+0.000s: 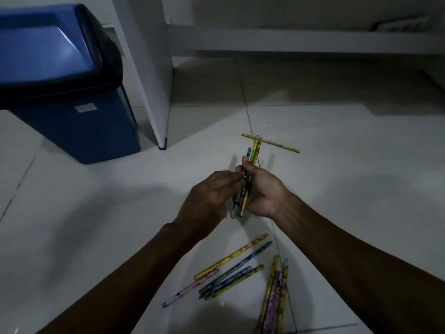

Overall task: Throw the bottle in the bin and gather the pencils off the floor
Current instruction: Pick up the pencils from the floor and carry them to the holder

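While our right hand [261, 189] clasps a bundle of slim patterned wooden pencils [246, 183], our left hand's [209, 196] grip pinches one in; align tips before collecting strays on the white tiled floor [361, 165]. No bottle shows.

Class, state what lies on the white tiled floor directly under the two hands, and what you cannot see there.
Bare white tiled floor and a grout line show around the left hand and right hand, which hold the bundle of patterned pencils. The tile beneath them is covered.
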